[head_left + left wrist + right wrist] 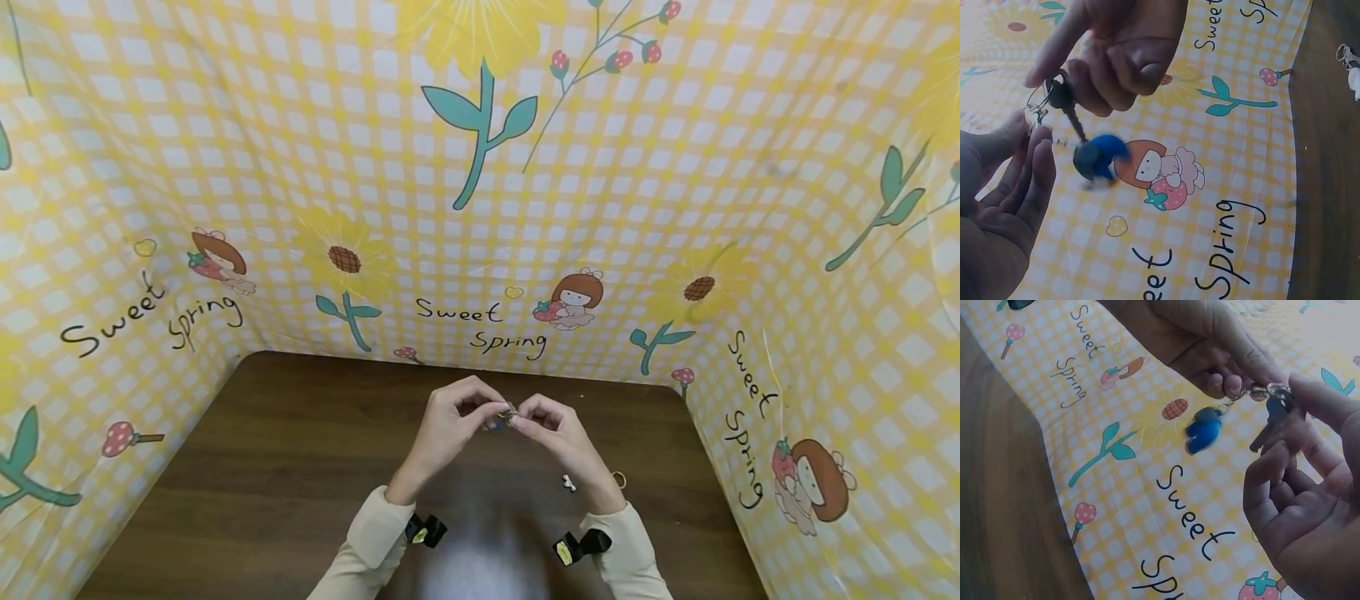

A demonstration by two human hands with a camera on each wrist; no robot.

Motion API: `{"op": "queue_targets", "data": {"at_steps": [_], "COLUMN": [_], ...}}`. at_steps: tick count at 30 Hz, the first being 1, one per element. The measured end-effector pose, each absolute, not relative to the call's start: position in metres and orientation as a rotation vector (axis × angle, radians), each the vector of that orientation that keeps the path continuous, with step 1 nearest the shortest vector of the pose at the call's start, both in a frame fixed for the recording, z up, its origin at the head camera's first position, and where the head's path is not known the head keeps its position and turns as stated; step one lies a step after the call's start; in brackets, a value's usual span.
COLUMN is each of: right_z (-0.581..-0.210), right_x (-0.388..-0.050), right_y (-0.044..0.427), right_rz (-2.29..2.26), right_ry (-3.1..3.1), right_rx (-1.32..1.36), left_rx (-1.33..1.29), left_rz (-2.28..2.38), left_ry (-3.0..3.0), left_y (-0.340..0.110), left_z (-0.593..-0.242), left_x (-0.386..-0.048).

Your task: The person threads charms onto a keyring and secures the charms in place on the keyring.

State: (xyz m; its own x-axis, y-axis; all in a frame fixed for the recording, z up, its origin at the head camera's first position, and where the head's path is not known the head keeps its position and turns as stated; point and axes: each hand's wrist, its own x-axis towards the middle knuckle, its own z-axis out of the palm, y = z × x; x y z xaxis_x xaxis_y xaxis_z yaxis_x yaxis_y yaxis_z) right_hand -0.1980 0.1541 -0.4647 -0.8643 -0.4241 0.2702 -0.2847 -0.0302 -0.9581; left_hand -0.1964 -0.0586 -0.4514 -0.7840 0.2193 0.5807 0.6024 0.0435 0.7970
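Observation:
Both hands are raised over the table and meet at a small key ring [1037, 99]. My left hand [452, 425] pinches the ring and its metal clasp between thumb and fingers. From the other side my right hand [561, 432] pinches the same ring beside a dark metal key [1267, 428]. A blue charm with a dark top [1202, 432] dangles from a short chain below the fingertips. It looks blurred in the left wrist view. Fingertips partly cover the ring, so whether it is spread apart cannot be seen.
On the dark wooden table [300, 467], a small white charm with a metal clasp [568, 482] lies near the right forearm. A gold-coloured ring [618, 479] lies just beyond that wrist. Yellow checked cloth [480, 250] walls the back and both sides.

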Motion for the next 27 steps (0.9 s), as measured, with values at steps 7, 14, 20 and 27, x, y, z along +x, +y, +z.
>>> {"op": "queue_targets", "data": {"at_steps": [7,14,20,27], "right_z": [-0.4621,-0.4631,-0.4635,-0.4615], "right_x": [-0.2002,-0.1993,-0.1969,-0.1979], "right_y": [0.1550,0.1520,0.1522,0.1529], "right_rz": [-2.043,-2.143,-2.109,-1.963], "right_ry": [2.112,2.272,2.306,2.226], "right_rx": [-0.910,-0.893,-0.860,-0.932], "left_rx": [-0.873,-0.822,-0.846,-0.880], "left_rz": [-1.779,-1.758,-1.726,-1.704], "left_ry": [-2.037,-2.022,-2.051,-2.055], "left_y": [-0.0573,-0.0533,-0.0497,-0.0500], "left_z": [-0.4492,-0.4465,-0.4451,-0.4478], "left_x": [-0.1950,-0.1957,-0.1940,-0.1948]}}
